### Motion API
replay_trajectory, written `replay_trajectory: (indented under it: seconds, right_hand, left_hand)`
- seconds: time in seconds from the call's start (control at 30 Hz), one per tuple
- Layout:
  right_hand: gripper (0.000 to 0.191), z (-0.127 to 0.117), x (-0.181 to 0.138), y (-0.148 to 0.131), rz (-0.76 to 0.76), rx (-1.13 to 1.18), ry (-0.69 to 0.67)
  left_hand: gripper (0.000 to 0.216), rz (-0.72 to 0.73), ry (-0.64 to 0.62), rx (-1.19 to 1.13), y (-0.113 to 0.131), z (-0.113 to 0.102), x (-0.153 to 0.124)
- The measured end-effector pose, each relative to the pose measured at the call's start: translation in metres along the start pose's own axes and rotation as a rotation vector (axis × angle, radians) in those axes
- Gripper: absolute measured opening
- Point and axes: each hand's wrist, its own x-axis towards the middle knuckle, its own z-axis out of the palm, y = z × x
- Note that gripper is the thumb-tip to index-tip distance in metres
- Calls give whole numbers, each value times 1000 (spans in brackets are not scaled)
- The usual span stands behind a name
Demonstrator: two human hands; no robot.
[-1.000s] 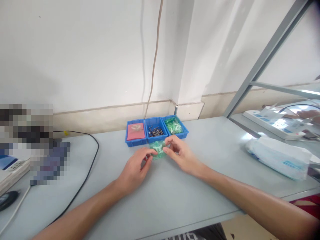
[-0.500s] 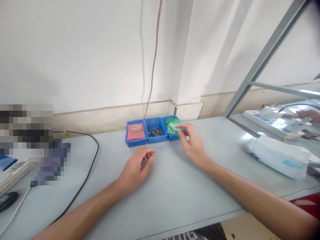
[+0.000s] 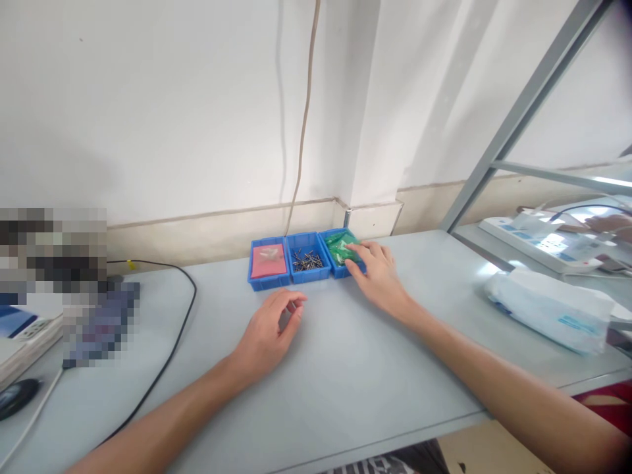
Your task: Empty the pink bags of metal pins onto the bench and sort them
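Note:
Three blue bins stand side by side against the wall. In the left bin (image 3: 269, 284) lies a pink packet (image 3: 268, 261) with something pale on top. Loose dark metal screws or similar pins (image 3: 307, 261) lie in the middle bin (image 3: 310, 274). A shiny green plastic bag (image 3: 338, 247) fills the right bin (image 3: 340, 272). Over that bin's right edge reaches my right hand (image 3: 378, 273), thumb and fingers apart, fingertips at the green bag. My left hand (image 3: 269, 332) rests on the table before the left bin, loosely curled, with a gap between thumb and fingers and nothing visible in it.
A white plastic packet (image 3: 550, 309) lies on the grey table (image 3: 345, 382) at right, by a metal frame (image 3: 523, 99). White power strips (image 3: 538, 247) lie beyond it. At left are a black cable (image 3: 182, 322) and a black mouse (image 3: 18, 397). Part of the left side is pixelated.
The green bag, raised and pale at my right fingertips before, now lies lower and flatter in its bin. My right hand's fingers have spread. My left hand has barely moved.

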Motion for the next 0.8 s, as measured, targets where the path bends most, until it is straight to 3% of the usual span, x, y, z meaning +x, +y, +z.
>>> replay_trajectory:
  seconds: [0.23, 0.37, 0.5, 0.63, 0.8]
  right_hand:
    - [63, 7, -3, -1, 2, -51, -69]
    - [69, 2, -6, -9, -25, -50, -34]
    - [51, -10, -11, -23, -186, 43, 71]
    - [32, -18, -18, -35, -355, 179, 36]
    - [26, -18, -25, -42, -400, 232, -35]
  left_hand:
    - [22, 49, 24, 62, -2, -3, 2]
    - [21, 144, 158, 219, -4, -9, 8]
    - [38, 108, 322, 467, -9, -11, 12]
    - [57, 168, 278, 652, -20, -5, 11]
    - [45, 163, 262, 735, -23, -4, 10]
